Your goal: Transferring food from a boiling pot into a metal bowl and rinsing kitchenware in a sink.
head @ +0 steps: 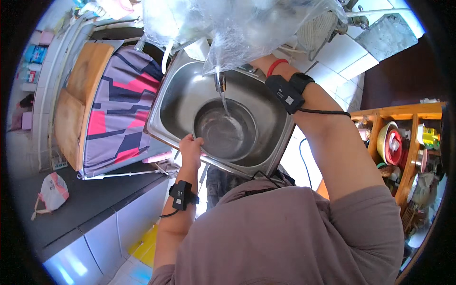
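Note:
A round metal basin [225, 130] rests in the stainless steel sink [178, 96], tilted or level I cannot tell. Water [224, 103] runs into it from the metal faucet spout [220, 82], and some lies in its bottom. My left hand [191, 149] grips the basin's near left rim, thumb on top. My right hand [263, 63] reaches past the sink's far right corner, beside the faucet. A clear plastic bag [245, 39] hangs over that area and hides the right fingers, so what they touch does not show.
Left of the sink stand a patterned cloth cover [123, 110] and wooden boards [76, 107]. A dark countertop [92, 199] bears a white-and-pink cloth item [53, 191]. Wooden shelves [406, 142] with bowls and bottles are at right. A cable [324, 112] trails from my right wrist device.

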`<action>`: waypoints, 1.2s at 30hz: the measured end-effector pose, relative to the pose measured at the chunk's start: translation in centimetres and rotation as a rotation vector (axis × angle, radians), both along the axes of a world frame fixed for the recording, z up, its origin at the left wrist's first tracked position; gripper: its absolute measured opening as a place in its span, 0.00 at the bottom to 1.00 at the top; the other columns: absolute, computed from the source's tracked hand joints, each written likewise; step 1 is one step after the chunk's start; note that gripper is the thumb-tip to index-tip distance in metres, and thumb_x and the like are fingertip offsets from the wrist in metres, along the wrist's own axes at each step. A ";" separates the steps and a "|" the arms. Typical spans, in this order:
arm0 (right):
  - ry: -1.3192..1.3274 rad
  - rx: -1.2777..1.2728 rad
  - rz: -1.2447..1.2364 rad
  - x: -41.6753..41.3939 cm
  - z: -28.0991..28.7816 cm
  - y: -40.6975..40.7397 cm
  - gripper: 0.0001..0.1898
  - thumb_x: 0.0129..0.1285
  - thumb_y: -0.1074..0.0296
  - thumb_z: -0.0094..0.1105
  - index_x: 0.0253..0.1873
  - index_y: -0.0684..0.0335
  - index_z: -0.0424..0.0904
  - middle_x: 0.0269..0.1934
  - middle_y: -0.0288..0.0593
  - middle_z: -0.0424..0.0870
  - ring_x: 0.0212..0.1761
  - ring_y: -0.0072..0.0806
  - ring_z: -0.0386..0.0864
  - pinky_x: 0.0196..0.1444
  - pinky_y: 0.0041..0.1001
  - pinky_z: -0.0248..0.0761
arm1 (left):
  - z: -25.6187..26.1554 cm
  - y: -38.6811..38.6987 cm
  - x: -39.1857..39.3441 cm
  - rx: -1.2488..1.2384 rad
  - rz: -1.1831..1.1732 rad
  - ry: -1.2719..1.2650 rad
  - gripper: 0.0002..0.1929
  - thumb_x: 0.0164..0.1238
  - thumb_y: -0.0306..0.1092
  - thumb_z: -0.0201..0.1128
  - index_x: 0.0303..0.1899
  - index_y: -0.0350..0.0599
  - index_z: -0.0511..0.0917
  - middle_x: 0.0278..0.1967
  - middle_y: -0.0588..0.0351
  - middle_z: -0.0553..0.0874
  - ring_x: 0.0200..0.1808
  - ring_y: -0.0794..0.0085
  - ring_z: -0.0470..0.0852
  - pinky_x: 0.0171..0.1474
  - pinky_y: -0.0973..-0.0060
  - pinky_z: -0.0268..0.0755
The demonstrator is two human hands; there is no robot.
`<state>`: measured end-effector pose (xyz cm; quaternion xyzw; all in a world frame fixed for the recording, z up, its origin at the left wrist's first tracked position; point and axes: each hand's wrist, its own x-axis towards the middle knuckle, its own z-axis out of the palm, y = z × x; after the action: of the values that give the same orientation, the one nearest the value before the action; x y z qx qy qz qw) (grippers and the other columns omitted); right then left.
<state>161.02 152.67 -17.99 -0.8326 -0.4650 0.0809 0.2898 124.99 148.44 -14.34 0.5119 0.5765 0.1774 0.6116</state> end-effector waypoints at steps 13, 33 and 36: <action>0.553 -0.354 -0.111 -6.9 13.7 -17.1 0.20 0.58 0.53 0.50 0.31 0.69 0.78 0.19 0.44 0.80 0.18 0.32 0.75 0.28 0.29 0.69 | -1.5 1.6 -1.2 -0.399 0.247 -0.432 0.06 0.48 0.19 0.55 0.30 0.40 0.73 0.24 0.59 0.76 0.20 0.75 0.74 0.21 0.80 0.66; 0.594 0.703 -0.945 -15.1 21.3 -34.8 0.33 0.62 0.37 0.36 0.40 0.68 0.75 0.31 0.44 0.80 0.27 0.22 0.77 0.31 0.19 0.74 | -2.0 2.2 2.6 -0.302 -0.080 -0.355 0.05 0.47 0.21 0.58 0.26 0.42 0.73 0.23 0.59 0.77 0.23 0.78 0.74 0.22 0.82 0.65; 0.598 0.734 -0.915 -15.7 20.8 -34.8 0.30 0.62 0.39 0.39 0.39 0.67 0.74 0.32 0.47 0.80 0.29 0.25 0.80 0.34 0.21 0.77 | -2.1 4.5 3.1 -0.189 -0.075 -0.275 0.05 0.49 0.22 0.56 0.30 0.39 0.75 0.22 0.58 0.76 0.19 0.76 0.73 0.21 0.79 0.67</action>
<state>145.31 117.84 2.80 -0.7350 0.0392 0.0136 0.6768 128.14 152.89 -16.42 0.4442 0.4820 0.1676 0.7364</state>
